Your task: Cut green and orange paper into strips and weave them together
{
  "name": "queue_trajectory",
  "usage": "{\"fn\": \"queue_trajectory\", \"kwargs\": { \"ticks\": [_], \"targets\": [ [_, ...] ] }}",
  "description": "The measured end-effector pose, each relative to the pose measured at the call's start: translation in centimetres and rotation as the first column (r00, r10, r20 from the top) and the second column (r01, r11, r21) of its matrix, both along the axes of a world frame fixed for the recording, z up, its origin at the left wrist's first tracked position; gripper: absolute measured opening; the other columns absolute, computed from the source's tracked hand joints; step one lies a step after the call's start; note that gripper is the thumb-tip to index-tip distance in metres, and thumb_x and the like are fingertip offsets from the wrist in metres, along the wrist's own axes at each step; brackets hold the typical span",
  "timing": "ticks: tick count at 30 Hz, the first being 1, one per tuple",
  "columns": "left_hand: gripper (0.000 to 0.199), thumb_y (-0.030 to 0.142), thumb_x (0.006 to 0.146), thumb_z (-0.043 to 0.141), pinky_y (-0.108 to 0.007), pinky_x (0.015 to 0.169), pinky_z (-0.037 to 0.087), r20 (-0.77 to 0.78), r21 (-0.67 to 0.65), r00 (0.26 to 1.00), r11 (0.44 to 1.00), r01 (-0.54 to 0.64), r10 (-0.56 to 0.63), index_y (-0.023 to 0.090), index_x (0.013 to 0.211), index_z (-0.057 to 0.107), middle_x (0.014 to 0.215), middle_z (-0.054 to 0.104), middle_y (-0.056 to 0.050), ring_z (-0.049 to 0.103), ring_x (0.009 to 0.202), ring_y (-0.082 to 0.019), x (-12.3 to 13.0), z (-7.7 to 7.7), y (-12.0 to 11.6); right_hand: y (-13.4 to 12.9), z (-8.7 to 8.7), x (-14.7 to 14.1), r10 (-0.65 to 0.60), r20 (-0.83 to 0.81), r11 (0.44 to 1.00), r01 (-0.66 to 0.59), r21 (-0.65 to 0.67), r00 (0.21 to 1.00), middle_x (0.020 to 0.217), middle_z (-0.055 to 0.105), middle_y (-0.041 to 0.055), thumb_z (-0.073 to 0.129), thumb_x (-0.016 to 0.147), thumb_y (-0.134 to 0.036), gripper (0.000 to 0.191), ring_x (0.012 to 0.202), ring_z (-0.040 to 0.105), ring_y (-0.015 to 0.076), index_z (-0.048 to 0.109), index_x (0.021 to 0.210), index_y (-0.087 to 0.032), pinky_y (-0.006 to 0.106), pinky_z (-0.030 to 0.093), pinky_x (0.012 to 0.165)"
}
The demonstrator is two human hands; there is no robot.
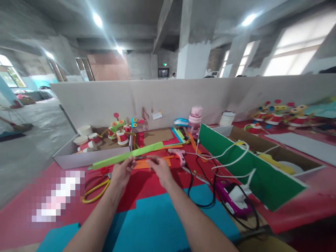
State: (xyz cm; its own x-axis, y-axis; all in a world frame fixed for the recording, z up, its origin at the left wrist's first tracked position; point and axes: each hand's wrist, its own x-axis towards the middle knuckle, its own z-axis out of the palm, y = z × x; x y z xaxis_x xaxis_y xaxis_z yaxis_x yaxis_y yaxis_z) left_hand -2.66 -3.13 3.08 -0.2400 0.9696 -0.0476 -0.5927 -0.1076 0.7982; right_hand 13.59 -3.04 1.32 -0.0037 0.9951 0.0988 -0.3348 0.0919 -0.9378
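Observation:
Near the middle of the table, my left hand is closed in a pinch just below a long lime-green paper strip. Facing it, my right hand has its fingers curled together. A small dark thin piece shows between the two sets of fingertips, too blurred to name. Under and behind the fingers lie orange paper strips. Yellow-handled scissors rest left of my left wrist. A pink glue gun lies to the right of my right hand.
Blue sheets cover the front. At left, a white box holds cups and cup figures. A green-sided box, cables and a purple power strip are at right. A pink bottle stands by the grey partition.

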Motion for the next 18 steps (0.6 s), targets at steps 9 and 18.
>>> {"fn": "queue_trajectory", "kwargs": {
  "ticks": [9, 18],
  "targets": [
    [0.024, 0.02, 0.049, 0.085, -0.023, 0.055, 0.049, -0.049, -0.017, 0.996, 0.997, 0.075, -0.076, 0.007, 0.061, 0.069, 0.061, 0.068, -0.006, 0.06, 0.055, -0.012, 3.1, -1.7, -1.2, -0.3, -1.9, -2.4, 0.035, -0.023, 0.996, -0.033, 0.082, 0.999, 0.055, 0.057, -0.0027, 0.072, 0.067, -0.045, 0.029, 0.052, 0.043, 0.0094, 0.071, 0.069, -0.016, 0.022, 0.035, 0.052],
    [0.028, 0.024, 0.044, 0.085, -0.023, 0.05, 0.04, -0.138, -0.022, 0.986, 0.995, 0.096, -0.098, 0.009, 0.059, 0.067, 0.053, 0.063, -0.003, 0.052, 0.049, -0.01, 3.3, -2.1, -1.2, 0.5, -2.8, -2.2, -0.065, 0.078, 0.994, 0.057, 0.094, 0.995, 0.047, 0.055, -0.0013, 0.07, 0.069, -0.05, 0.038, 0.048, 0.048, 0.0111, 0.064, 0.052, -0.016, 0.024, 0.038, 0.054]
  ]
}}
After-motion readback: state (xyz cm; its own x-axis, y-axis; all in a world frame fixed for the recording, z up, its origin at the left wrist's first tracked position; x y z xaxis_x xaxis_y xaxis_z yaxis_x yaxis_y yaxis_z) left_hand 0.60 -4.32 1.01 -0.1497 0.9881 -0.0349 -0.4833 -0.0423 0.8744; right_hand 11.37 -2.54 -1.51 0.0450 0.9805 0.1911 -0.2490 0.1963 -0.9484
